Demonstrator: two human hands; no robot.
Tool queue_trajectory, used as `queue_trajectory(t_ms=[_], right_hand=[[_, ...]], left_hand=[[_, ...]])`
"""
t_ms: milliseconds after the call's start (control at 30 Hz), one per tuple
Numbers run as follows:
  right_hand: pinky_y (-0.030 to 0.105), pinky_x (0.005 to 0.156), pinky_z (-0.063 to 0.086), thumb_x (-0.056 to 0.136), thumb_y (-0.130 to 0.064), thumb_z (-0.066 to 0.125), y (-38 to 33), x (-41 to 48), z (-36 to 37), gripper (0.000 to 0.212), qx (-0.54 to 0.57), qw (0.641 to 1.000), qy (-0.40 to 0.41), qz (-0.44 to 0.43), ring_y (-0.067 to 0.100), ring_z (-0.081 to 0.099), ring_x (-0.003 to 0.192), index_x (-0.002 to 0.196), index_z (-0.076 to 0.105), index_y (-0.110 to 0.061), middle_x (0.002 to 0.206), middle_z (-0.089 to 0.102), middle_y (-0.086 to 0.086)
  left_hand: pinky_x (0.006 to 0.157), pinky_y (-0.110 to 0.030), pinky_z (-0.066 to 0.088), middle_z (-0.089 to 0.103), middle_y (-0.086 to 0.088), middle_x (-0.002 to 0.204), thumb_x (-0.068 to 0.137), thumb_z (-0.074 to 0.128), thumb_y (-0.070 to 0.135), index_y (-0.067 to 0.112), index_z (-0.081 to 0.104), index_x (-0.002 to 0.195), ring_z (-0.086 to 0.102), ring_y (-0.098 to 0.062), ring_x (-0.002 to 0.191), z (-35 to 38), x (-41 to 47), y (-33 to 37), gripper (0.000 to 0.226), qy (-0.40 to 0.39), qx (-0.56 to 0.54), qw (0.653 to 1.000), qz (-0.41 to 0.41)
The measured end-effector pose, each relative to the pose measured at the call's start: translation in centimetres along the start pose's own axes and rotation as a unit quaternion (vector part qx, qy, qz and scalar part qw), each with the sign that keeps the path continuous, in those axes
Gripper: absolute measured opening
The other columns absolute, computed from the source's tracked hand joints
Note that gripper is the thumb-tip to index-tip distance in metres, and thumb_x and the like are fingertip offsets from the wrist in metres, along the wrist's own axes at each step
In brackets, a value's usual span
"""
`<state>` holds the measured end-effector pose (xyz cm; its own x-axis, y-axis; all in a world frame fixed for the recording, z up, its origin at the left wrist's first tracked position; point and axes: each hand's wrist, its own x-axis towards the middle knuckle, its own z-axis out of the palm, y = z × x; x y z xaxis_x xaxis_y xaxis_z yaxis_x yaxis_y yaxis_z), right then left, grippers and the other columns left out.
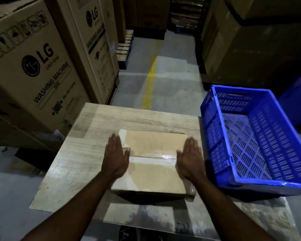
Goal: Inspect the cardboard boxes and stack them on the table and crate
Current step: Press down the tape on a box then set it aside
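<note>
1 cardboard box (153, 160) lay flat on the table (73, 164), about mid-top, closer to the right edge than the left and short of the near edge. Flaps were closed, with glossy clear tape across the middle seam and down both ends.

Left hand (116, 157) was at the box's left end, fingers straight and together, thumb laid on the top face. Right hand (189, 159) mirrored it at the right end, fingers straight, palm facing inward. Neither hand curled round anything; both were flat and released. Slight motion blur, so I could not tell how firmly either pressed the cardboard.

Blue plastic crate (214, 136) sat at the table's right edge, covering that edge, turned at an angle, its slotted walls and floor showing.

2 tall LG washing machine cartons stood off the far-left corner: 1 nearer (33, 70), 1 behind it (97, 49). A yellow floor line (149, 84) ran away from the far edge. More brown cartons (250, 49) stood behind the crate.
</note>
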<state>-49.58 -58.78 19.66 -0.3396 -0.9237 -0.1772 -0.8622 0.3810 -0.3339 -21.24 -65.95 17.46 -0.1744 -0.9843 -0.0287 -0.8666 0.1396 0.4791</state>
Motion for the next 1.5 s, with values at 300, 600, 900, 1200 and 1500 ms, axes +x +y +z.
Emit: queue_trajectory(t_ms=[300,600,900,1200,1500], right_hand=[[0.039,0.098,0.04,0.105,-0.038,0.037,0.3,1.4,-1.5,0.057,0.182,0.977,-0.063,0.092,0.037,0.051,0.124,0.149,0.017,-0.008,0.143,0.048,0.019],[0.029,0.093,0.037,0.099,-0.022,0.057,-1.5,1.7,-6.7,0.062,0.201,0.976,0.057,0.067,0.034,0.048,0.128,0.147,0.024,0.0,0.142,0.047,0.021],[0.032,0.078,0.051,0.085,-0.022,0.076,-1.1,-0.3,-6.3,0.053,0.271,0.954,0.124,0.036,0.026,0.062,0.102,0.12,0.039,-0.008,0.115,0.06,0.014],[0.031,0.083,0.047,0.079,-0.009,0.079,0.6,-4.5,-3.0,0.047,0.328,0.927,0.175,0.055,0.021,0.061,0.101,0.113,0.048,-0.019,0.108,0.057,-0.003],[0.039,0.092,0.051,0.081,0.0,0.068,2.3,-7.7,0.3,0.056,0.31,0.94,0.133,0.054,0.02,0.061,0.111,0.123,0.044,-0.029,0.117,0.059,-0.004]], left_hand=[[0.088,-0.026,0.038,0.057,-0.009,0.127,0.1,0.048,0.025,0.01,0.038,0.138,0.057,-0.027,0.114,-1.0,1.7,1.2,0.042,0.028,-0.175,0.984,-0.028],[0.095,-0.038,0.044,0.049,-0.016,0.138,0.096,0.055,0.026,0.009,0.026,0.146,0.052,-0.033,0.122,-4.3,4.1,4.1,0.061,0.084,-0.192,0.978,0.005],[0.086,-0.04,0.05,0.052,-0.011,0.122,0.088,0.07,0.02,0.009,0.038,0.126,0.056,-0.032,0.108,-5.2,2.0,3.8,0.05,0.111,-0.216,0.97,-0.024],[0.077,-0.032,0.047,0.054,-0.008,0.117,0.085,0.075,0.015,0.01,0.042,0.122,0.057,-0.022,0.1,-3.5,-3.5,2.3,0.05,0.14,-0.265,0.954,-0.016],[0.088,-0.039,0.054,0.058,-0.006,0.114,0.088,0.068,0.006,0.02,0.044,0.113,0.063,-0.028,0.11,-1.9,-6.4,-1.2,0.037,0.108,-0.252,0.962,-0.021]])
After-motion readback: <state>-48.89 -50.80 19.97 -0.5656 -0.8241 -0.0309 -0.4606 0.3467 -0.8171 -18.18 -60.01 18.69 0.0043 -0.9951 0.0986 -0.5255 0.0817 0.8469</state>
